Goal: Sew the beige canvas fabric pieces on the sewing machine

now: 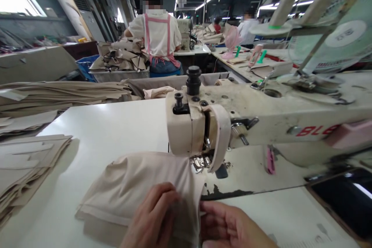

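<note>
Two hands feed beige fabric [136,186] toward the presser foot [200,162]: left hand [154,217] flat on it, right hand [232,226] pinching its near-right edge. Next move, by judgement: steady alignment under the needle.

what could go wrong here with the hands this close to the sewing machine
The left hand presses the beige fabric just in front of the presser foot, so fingers might slip under the needle. The right hand grips the fabric's edge, so an uneven pull might skew the seam.
</note>
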{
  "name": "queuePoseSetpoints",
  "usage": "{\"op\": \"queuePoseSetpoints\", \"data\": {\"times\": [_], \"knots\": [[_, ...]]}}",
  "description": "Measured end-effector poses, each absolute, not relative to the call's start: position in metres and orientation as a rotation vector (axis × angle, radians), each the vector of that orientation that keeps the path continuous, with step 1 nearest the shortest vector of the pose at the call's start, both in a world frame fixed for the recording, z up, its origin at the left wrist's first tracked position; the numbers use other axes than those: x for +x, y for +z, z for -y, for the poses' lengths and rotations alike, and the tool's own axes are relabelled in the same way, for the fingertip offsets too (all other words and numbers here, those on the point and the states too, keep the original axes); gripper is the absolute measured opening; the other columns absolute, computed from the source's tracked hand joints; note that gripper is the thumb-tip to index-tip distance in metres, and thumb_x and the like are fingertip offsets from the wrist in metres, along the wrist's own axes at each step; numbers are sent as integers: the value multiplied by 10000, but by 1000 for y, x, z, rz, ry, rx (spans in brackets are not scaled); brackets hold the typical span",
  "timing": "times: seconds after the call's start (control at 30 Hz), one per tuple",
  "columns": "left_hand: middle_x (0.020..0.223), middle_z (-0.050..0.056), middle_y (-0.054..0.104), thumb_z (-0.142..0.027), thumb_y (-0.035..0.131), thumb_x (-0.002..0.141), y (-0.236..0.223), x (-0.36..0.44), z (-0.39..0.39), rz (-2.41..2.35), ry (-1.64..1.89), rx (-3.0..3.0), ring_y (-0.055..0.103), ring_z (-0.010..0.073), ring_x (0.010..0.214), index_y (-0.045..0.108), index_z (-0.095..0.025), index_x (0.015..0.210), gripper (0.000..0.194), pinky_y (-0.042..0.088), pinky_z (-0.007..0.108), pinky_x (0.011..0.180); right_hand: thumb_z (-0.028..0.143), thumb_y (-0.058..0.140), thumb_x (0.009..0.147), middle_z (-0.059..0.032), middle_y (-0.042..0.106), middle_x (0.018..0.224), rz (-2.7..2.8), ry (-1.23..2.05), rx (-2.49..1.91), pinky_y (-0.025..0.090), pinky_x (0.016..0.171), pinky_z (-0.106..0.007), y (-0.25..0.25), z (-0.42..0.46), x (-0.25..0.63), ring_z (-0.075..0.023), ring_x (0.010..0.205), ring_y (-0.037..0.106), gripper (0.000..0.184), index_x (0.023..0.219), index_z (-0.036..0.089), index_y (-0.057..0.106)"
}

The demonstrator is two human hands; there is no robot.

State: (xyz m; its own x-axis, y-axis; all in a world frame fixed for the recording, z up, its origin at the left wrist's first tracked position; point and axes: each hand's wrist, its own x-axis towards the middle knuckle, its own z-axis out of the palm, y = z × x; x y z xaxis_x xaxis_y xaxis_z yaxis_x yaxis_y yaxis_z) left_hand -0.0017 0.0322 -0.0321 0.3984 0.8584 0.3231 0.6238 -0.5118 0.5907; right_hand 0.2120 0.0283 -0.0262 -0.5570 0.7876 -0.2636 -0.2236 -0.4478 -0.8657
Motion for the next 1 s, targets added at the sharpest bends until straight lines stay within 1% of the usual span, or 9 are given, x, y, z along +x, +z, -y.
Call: {"op": "queuePoseSetpoints", "data": {"times": [0.13,0.27,0.43,0.6,0.67,0.77,0.83,0.9,1.0], "knots": [[1088,43,565,-23,384,866,-27,-2,-32,-1099,843,2201,608,135,951,471,-265,1144,379,486,183,827,346,813,656,-92,701,1032,947,1897,-1047,547,634,-245,-31,-44,199,-179,725,711,488,1071,171,626],[1032,37,572,-132,406,926,-14,8,-54,-1075,684,2086,614,131,813,450,-264,1234,338,512,201,716,278,755,694,-35,719,806,903,1868,-1102,533,643,-264,-37,-57,195,-167,653,685,298,942,156,644],[999,73,625,-164,440,920,-9,31,-97,-1051,582,2123,607,194,907,599,-181,1011,184,478,285,816,264,735,702,32,653,659,928,1838,-1168,483,545,-223,-44,-57,195,-138,575,626,274,942,178,633],[704,6,588,-169,563,804,-8,33,-111,-1137,499,2034,527,138,612,613,-152,888,99,404,216,571,291,680,708,81,551,573,1004,1765,-1230,458,498,-206,-52,-59,193,-121,508,584,350,1023,195,561],[684,0,575,-208,576,800,-8,31,-111,-1161,508,1977,503,131,595,610,-154,851,81,373,207,542,294,647,720,73,561,581,1040,1729,-1267,462,488,-209,-52,-58,192,-134,515,599,356,1038,197,522],[641,-4,548,-198,542,807,-9,33,-111,-1222,562,1922,484,129,604,562,-160,699,117,355,208,548,248,609,746,1,635,728,1165,1550,-1358,526,555,-274,-49,-51,193,-185,630,649,357,1082,191,501],[586,-14,510,-151,525,779,-11,36,-111,-1307,599,1889,463,121,576,510,-162,627,153,342,208,537,159,582,746,-79,655,959,1505,1114,-1435,571,726,-371,-47,-45,196,-252,865,663,392,1133,198,531],[545,-25,488,-125,512,755,-12,40,-112,-1390,619,1843,457,107,519,468,-168,595,171,335,198,499,75,540,750,-124,612,1170,1930,561,-1378,548,892,-450,-47,-41,200,-299,1079,600,461,1196,191,559],[476,-46,468,-134,492,755,-13,45,-112,-1466,595,1761,435,81,378,447,-177,585,182,309,175,393,28,456,798,-145,561,1320,2289,163,-1207,517,988,-452,-49,-42,206,-299,1204,537,544,1334,115,494]]}}
